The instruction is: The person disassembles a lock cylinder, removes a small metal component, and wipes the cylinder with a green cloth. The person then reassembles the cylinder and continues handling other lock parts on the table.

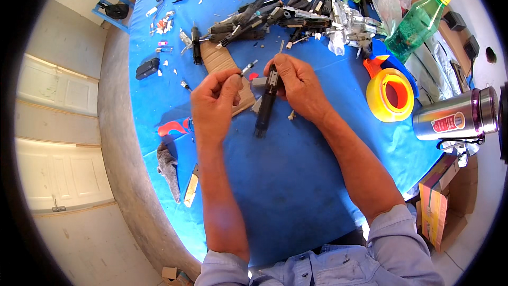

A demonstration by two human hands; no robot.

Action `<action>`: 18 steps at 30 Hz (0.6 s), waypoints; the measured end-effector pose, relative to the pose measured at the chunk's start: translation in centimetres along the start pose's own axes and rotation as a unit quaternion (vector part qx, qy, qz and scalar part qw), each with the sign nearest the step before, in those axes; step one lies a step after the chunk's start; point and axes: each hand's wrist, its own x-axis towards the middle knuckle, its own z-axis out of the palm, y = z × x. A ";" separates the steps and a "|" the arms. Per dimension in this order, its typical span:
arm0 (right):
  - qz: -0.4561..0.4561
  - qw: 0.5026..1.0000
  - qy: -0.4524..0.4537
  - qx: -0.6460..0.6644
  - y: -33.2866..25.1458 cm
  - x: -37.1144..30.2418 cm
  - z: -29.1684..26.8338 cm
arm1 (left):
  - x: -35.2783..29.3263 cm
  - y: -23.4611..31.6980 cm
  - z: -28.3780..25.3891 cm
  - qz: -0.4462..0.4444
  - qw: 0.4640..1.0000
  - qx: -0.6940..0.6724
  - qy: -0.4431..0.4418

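Head view: I see left hand [214,98] pinching small part [248,67], right hand [306,87] gripping black device [266,108]; parts heap [251,11] beyond, yellow tape [377,95] rightward.

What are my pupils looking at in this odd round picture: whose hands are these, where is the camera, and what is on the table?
There is no machine here, only someone's two bare hands. The one picture comes from a wide fisheye camera worn on that person's head, looking down, so straight edges bend. The left hand holds a small slim part; the right hand grips the upper end of a long black part. On the blue table lie a heap of black parts and a cardboard strip. Toward the right are a yellow tape roll, a green bottle and a metal flask.
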 end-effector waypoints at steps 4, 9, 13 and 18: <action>0.031 0.999 0.006 0.029 -0.7 0.0 0.2 | 0.0 -0.2 -0.1 0.000 1.000 -0.024 -0.013; 0.047 0.998 0.007 0.042 -0.7 0.0 -0.2 | -0.1 -0.3 0.6 -0.034 0.994 -0.092 -0.050; 0.050 0.998 0.005 0.039 -0.8 0.1 -0.3 | 0.0 -0.7 0.6 -0.039 0.993 -0.107 -0.042; 0.057 0.997 0.011 0.045 -1.1 0.1 -0.3 | 0.0 -0.6 0.6 -0.041 0.992 -0.116 -0.025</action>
